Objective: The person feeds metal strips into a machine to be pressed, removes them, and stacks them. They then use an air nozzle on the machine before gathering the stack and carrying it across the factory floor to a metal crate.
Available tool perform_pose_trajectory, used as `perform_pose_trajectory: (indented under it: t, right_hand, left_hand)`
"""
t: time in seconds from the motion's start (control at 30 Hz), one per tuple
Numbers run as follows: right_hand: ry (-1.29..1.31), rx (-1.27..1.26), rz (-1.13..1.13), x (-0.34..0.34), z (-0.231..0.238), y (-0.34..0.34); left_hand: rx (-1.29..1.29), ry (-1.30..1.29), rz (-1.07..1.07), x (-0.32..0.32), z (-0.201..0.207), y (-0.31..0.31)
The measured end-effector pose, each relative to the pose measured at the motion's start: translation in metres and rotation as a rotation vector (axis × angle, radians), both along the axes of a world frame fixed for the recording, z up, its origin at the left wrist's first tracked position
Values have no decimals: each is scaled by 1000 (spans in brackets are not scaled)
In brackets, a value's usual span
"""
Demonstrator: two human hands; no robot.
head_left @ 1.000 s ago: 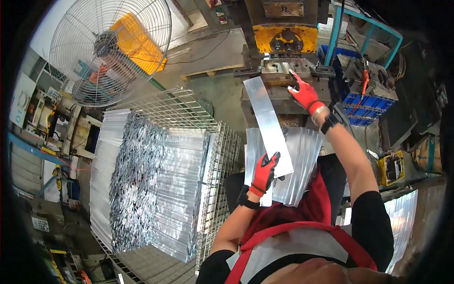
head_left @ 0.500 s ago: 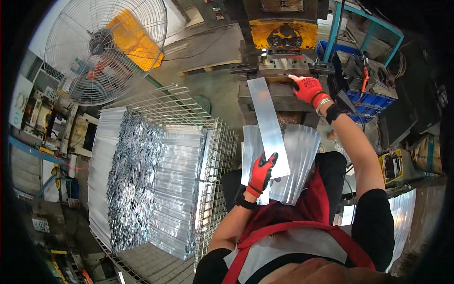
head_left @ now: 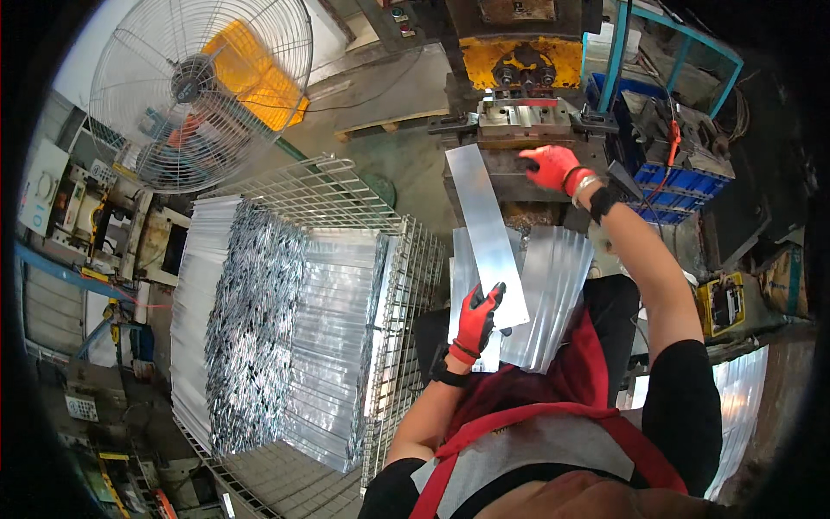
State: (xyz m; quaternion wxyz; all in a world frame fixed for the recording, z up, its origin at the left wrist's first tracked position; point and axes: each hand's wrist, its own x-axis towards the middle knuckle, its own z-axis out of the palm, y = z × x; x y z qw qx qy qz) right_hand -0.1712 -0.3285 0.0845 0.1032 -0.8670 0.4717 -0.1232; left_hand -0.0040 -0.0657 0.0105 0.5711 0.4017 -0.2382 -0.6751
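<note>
My left hand, in a red and black glove, is closed on the lower end of a long flat metal strip. The strip slants up and to the left, its far end in front of the press. My right hand, also gloved in red, hovers right of the strip's far end, apart from it. Its fingers point left, partly spread, with nothing visible in them. Just beyond lies the metal die block of the press. Across my lap is a fanned stack of similar metal strips, partly covered by the held one.
To the left stands a wire cage packed with metal strips. A large fan rises behind it at far left. Blue crates with metal parts stand at the right, beside a teal frame. A yellow bin sits lower right.
My right hand has moved slightly left and down, away from the die block, its fingers now pointing left. The strip in my left hand has tilted slightly left.
</note>
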Motion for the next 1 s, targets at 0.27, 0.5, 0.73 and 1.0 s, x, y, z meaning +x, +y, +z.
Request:
perform_pose_trajectory:
  t: [0.27,0.5,0.73,1.0]
  right_hand:
    - [-1452,1009,117,-12,-47,58]
    - [-1452,600,-190,2,-34,61]
    - [-1388,531,-210,4,-46,25]
    - [-1420,450,-106,8,-57,19]
  left_hand:
    - [-2,-10,-105,-27,44,-25]
    - [-359,-589,-312,-27,30,-72]
    - [-325,-196,-70,-42,29,-96]
    - [68,74,-196,-42,19,-110]
